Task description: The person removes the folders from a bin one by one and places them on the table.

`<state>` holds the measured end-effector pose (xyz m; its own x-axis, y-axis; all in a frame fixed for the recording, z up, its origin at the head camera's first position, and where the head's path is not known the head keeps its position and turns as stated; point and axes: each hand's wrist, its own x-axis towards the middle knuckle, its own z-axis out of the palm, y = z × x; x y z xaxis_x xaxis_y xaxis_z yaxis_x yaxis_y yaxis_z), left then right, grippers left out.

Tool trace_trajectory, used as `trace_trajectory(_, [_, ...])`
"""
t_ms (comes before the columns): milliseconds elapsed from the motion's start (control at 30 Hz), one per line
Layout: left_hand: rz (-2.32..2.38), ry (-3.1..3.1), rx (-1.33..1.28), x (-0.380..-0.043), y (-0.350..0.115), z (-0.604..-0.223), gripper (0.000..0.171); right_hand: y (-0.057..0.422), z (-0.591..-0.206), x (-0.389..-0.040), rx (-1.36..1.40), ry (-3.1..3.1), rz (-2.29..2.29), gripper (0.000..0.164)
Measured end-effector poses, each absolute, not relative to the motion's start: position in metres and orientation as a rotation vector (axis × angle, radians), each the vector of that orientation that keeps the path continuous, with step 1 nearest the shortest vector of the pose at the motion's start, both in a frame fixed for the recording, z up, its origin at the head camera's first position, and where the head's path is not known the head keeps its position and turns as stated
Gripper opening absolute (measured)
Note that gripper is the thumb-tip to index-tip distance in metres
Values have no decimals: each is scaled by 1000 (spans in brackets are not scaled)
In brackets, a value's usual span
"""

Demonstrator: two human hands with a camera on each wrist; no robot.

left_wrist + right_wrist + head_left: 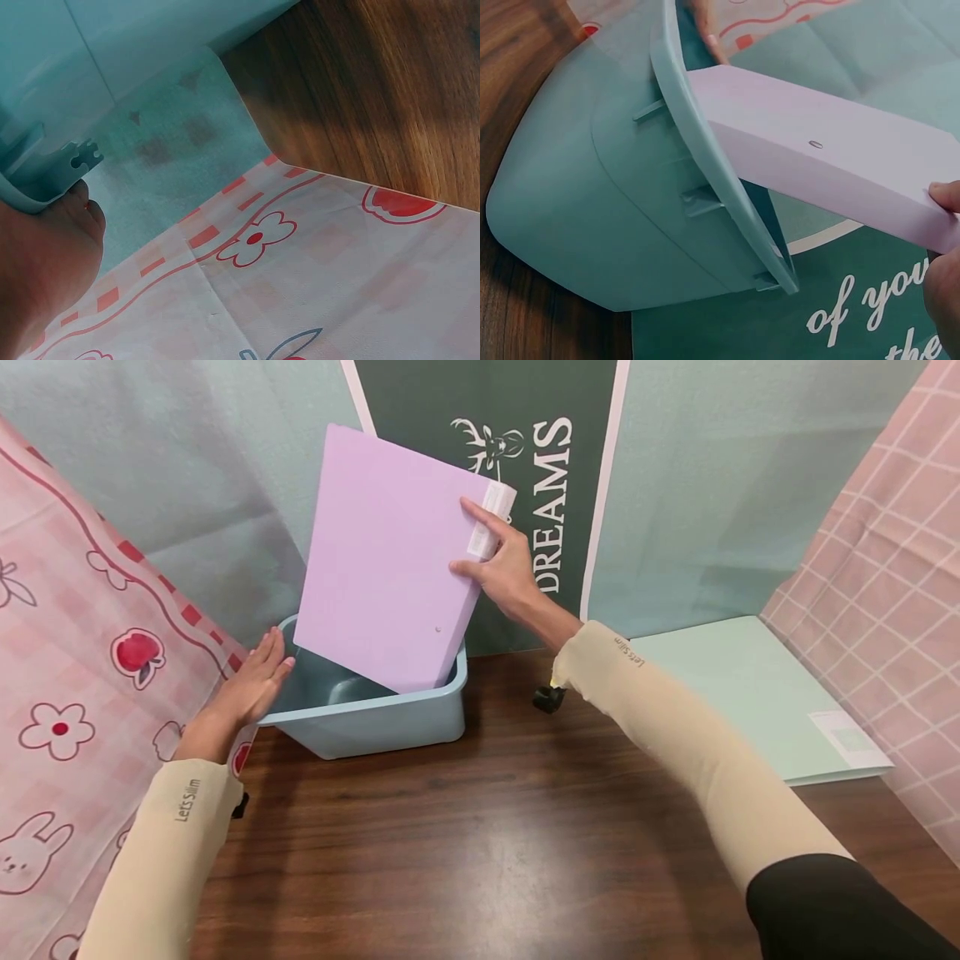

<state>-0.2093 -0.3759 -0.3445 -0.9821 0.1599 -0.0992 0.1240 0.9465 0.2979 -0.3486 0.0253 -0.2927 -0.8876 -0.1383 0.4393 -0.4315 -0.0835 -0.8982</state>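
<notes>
A lilac file folder [390, 552] with a white spine label stands tilted, its lower end inside a blue plastic bin [375, 727]. My right hand [506, 560] grips its upper right edge by the spine, thumb on the front cover. In the right wrist view, the folder [817, 142] slants out over the bin's rim [697, 127]. My left hand [258, 681] rests at the bin's left rim with its fingers straight. From the left wrist, that hand [60, 262] shows right against the bin's edge.
A pale green folder [750, 693] with a label lies flat on the wooden table [465, 843] at the right. Behind the bin hangs a green printed cloth [555, 502]. Pink patterned cloths hang at the left [97, 710] and right [892, 568].
</notes>
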Motion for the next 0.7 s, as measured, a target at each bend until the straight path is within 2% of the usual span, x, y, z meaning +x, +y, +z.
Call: trace_trajectory(700, [456, 2969, 207, -206, -376, -341, 75, 44, -273, -344, 545, -1938, 2165, 87])
